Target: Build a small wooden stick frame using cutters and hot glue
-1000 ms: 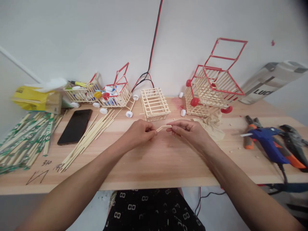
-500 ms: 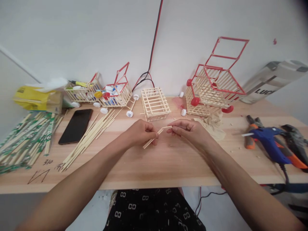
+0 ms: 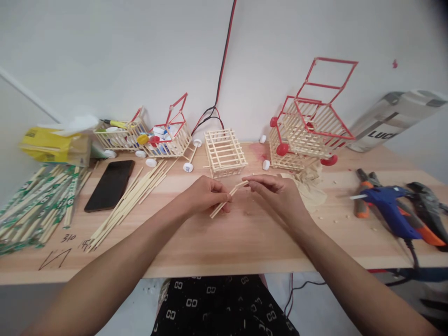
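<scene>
My left hand (image 3: pixel 208 195) is closed on thin wooden sticks (image 3: pixel 217 210), whose lower ends poke out below the fingers, tilted down to the left. A short wooden stick (image 3: pixel 241 185) meets their upper end at an angle. Its far end is pinched between the thumb and fingers of my right hand (image 3: pixel 278 192). Whether the pieces are joined or only touching I cannot tell. Just behind my hands stands a small slatted basket (image 3: pixel 226 151) built from similar sticks.
Loose sticks (image 3: pixel 131 200), a phone (image 3: pixel 110 185) and wrapped chopsticks (image 3: pixel 38 200) lie left. Behind are two filled stick carts (image 3: pixel 171 142). On the right stand a red-trimmed cart (image 3: pixel 315 123), crumpled paper (image 3: pixel 311 186), a blue glue gun (image 3: pixel 392 205) and pliers (image 3: pixel 362 212).
My right fingers have shifted slightly and sit a little higher around the short stick's end. My left hand has hardly moved; the whole view has tilted very slightly.
</scene>
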`<state>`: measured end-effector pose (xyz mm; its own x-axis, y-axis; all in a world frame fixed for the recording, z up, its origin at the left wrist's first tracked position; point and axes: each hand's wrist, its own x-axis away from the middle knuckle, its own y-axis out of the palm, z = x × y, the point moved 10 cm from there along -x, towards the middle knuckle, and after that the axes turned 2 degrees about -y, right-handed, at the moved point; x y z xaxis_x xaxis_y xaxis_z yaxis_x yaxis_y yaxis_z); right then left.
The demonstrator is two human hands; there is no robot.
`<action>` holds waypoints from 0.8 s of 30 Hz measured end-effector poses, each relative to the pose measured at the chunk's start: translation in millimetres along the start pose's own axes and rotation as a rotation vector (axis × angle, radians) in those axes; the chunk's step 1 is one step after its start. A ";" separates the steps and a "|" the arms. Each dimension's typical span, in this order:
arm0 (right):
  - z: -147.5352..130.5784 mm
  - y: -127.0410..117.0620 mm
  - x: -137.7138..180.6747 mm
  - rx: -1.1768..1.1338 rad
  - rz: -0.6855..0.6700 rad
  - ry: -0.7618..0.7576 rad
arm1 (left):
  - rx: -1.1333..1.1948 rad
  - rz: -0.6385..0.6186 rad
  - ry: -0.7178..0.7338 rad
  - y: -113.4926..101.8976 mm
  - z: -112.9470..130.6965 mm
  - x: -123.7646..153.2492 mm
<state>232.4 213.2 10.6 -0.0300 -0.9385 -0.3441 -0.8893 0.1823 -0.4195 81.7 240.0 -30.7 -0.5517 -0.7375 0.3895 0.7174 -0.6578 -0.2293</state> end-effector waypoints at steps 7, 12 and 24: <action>-5.9 1.0 2.4 0.003 0.091 0.005 | 0.183 -0.019 -0.029 9.2 -3.7 -0.4; -3.3 4.8 1.5 -0.118 0.090 0.049 | 0.181 -0.019 -0.016 14.8 -3.0 0.5; -15.9 10.4 2.0 0.084 0.049 -0.041 | 0.385 -0.057 -0.003 26.1 -4.6 -1.8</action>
<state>215.8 208.5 19.0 -0.0525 -0.9152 -0.3996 -0.8456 0.2536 -0.4697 99.5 223.5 -41.6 -0.5941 -0.7006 0.3951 0.7933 -0.5916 0.1438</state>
